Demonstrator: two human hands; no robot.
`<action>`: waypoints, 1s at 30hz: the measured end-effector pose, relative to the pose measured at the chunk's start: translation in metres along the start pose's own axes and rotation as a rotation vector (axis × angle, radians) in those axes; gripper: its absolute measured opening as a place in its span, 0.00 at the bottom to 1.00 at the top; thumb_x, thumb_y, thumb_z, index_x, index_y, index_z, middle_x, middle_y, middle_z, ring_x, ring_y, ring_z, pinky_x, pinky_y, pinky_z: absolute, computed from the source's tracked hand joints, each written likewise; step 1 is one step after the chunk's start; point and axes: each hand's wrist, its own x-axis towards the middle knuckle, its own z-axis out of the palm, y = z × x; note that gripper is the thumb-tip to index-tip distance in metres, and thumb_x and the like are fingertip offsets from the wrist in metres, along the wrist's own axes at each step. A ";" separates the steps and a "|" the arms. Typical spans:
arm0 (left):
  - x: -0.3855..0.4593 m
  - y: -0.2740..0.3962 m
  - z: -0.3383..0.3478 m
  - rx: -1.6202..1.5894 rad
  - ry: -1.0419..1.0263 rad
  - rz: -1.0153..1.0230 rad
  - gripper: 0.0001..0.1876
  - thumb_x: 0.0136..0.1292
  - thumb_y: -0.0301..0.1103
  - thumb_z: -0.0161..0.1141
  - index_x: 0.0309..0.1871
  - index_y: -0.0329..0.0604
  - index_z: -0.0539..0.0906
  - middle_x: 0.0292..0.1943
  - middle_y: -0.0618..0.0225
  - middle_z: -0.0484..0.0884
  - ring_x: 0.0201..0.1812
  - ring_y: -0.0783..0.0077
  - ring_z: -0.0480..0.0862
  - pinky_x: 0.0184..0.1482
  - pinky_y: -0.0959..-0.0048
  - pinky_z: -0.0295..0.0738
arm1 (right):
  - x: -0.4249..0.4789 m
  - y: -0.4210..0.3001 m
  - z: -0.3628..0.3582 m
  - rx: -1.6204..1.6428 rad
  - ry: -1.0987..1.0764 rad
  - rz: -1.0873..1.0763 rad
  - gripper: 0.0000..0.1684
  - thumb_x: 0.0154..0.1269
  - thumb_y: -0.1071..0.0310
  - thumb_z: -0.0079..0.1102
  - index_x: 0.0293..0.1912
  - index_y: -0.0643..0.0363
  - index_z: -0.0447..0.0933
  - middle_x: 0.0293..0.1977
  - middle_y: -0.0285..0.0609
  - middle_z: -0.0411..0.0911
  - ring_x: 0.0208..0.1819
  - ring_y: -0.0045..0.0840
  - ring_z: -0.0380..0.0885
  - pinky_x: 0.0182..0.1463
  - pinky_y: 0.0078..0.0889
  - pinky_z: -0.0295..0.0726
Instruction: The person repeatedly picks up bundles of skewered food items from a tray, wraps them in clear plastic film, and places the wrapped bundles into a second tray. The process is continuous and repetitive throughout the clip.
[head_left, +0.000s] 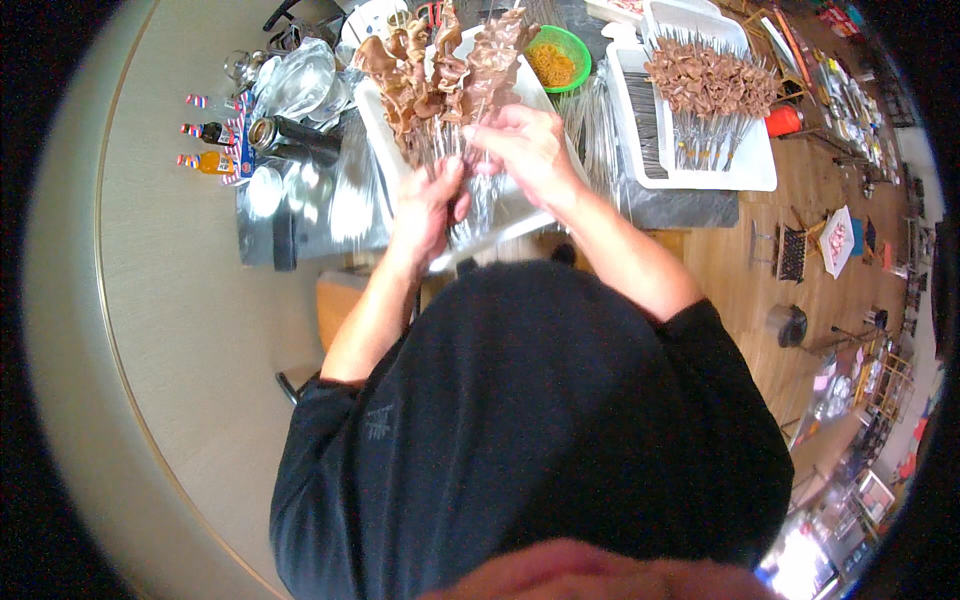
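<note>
My left hand (431, 206) is closed around the lower metal shafts of a bundle of meat skewers (450, 82). Thin, wavy brown slices of meat are threaded on the upper part of the bundle, which points away from me. Beside it, my right hand (529, 150) pinches shafts just below the meat with thumb and fingers; how many it holds cannot be made out. Both hands are over a white plastic tray (369, 105). Farther right, another stack of meat skewers (712, 79) lies in a white tray (761, 169).
A green basket (583, 60) holds yellowish-brown bands. Bare metal skewers (596, 142) lie on the dark table (682, 206). At left are a dark jar (300, 139), clear plastic bags (296, 82) and a carton with small bottles (244, 139). A red spool (784, 120) stands beyond the right tray.
</note>
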 end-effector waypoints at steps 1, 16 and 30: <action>0.000 -0.001 -0.002 0.015 -0.015 0.001 0.16 0.84 0.39 0.51 0.51 0.36 0.83 0.42 0.66 0.89 0.23 0.83 0.70 0.27 0.81 0.65 | 0.000 0.002 -0.002 0.010 -0.019 -0.003 0.10 0.69 0.72 0.72 0.36 0.71 0.83 0.31 0.43 0.84 0.29 0.20 0.83 0.28 0.21 0.85; -0.002 -0.007 -0.014 -0.130 0.014 0.024 0.16 0.81 0.42 0.56 0.55 0.36 0.83 0.44 0.57 0.90 0.22 0.76 0.74 0.23 0.79 0.66 | -0.010 0.005 -0.001 0.160 -0.104 -0.007 0.07 0.70 0.71 0.70 0.39 0.67 0.85 0.33 0.43 0.87 0.31 0.20 0.85 0.34 0.21 0.83; -0.011 -0.011 -0.007 -0.088 -0.063 0.003 0.17 0.82 0.45 0.55 0.46 0.39 0.83 0.34 0.66 0.85 0.20 0.78 0.70 0.23 0.78 0.61 | -0.005 0.014 0.008 0.063 -0.100 0.209 0.11 0.71 0.61 0.72 0.40 0.60 0.84 0.27 0.32 0.81 0.23 0.12 0.74 0.22 0.15 0.69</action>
